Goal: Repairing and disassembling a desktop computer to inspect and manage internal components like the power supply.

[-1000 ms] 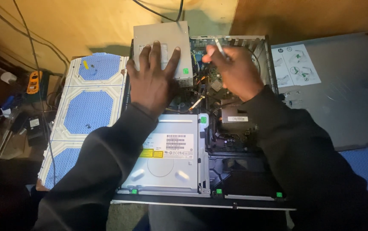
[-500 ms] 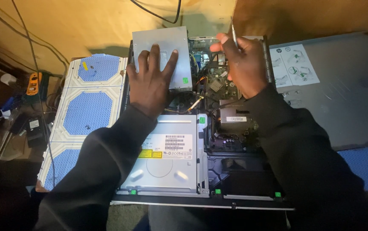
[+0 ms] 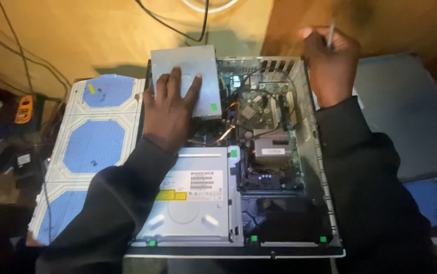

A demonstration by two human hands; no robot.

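I press my left hand point(image 3: 170, 114), fingers spread flat, on the grey metal box point(image 3: 190, 76) at the far left corner of the open computer case point(image 3: 315, 167). My right hand point(image 3: 330, 66), blurred, hangs above the case's far right edge, pinching a thin silver tool point(image 3: 330, 35). A disc drive point(image 3: 190, 200) sits nearer me; blue-and-white panels point(image 3: 94, 147) lie left on the worktop point(image 3: 102, 35).

A pale grey metal box point(image 3: 190, 76), a silver disc drive with yellow labels point(image 3: 188, 203), small green clips point(image 3: 253, 238) — and a white tray with blue octagonal panels point(image 3: 96, 147).
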